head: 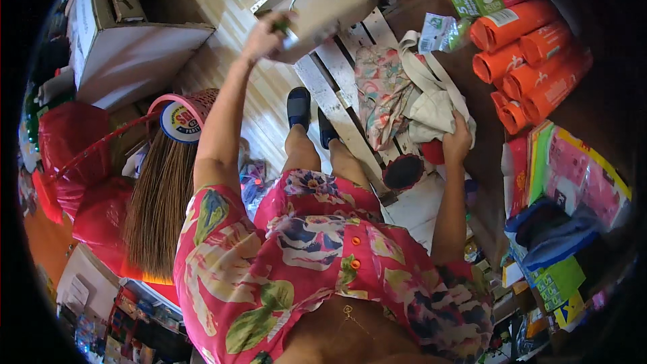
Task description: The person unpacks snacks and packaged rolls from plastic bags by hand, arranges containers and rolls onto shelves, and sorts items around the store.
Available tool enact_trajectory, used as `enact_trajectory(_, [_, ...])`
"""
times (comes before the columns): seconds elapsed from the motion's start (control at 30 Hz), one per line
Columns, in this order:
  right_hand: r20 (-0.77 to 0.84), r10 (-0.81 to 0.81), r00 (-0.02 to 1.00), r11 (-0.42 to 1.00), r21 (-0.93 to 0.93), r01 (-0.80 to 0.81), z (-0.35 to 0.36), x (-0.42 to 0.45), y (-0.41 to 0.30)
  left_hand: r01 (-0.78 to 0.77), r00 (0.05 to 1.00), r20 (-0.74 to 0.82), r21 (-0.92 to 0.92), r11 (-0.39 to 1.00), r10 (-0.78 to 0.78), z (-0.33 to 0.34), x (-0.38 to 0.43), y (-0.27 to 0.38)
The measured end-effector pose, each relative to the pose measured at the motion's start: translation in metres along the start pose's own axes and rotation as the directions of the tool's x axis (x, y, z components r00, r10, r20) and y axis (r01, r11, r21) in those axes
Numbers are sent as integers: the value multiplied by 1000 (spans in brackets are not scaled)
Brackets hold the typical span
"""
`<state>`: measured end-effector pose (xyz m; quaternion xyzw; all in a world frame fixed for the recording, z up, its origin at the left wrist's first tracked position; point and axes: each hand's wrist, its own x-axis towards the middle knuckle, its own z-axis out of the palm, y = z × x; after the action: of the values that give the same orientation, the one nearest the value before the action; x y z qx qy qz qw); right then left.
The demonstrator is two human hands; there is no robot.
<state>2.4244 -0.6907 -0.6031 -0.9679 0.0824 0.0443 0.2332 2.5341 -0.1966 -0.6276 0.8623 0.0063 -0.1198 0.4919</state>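
My left hand (265,38) is blurred and seems closed around a small dark green and whitish thing (287,30), too blurred to name. It is at the near left edge of a cardboard box (331,12) with a thin white cord on it. My right hand (457,136) grips a beige cloth bag (432,114) with long straps. Beside that bag, a floral-print cloth (382,91) lies on white slatted wood. A dark round piece with a red scalloped edge (403,172) is below the cloth.
Orange rolled packages (530,60) and a clear plastic packet (437,33) are at the upper right. Plastic-wrapped goods (581,167) lie below them. A stick broom (156,207), a pink basket (199,103), red bags (76,151) and a large carton (136,60) stand at left.
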Motion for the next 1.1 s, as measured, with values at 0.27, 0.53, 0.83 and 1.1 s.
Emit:
enact_trajectory(0.27, [184,-214,959,977,20,214,-73,10,-124,252,881,70,768,589,-467,23,54,-113])
enact_trajectory(0.53, [132,-378,916,888,332,319,-88,33,-224,345,913,-296,190,919,-281,43,72,-169])
enact_trajectory(0.83, [168,-8,986,763,639,-102,103,82,-240,31,977,-212,262,965,26,27,83,-183])
enact_trajectory(1.1, [-32,-121,992,981,150,125,130,93,-142,84,913,-404,306,948,50,36,35,-61])
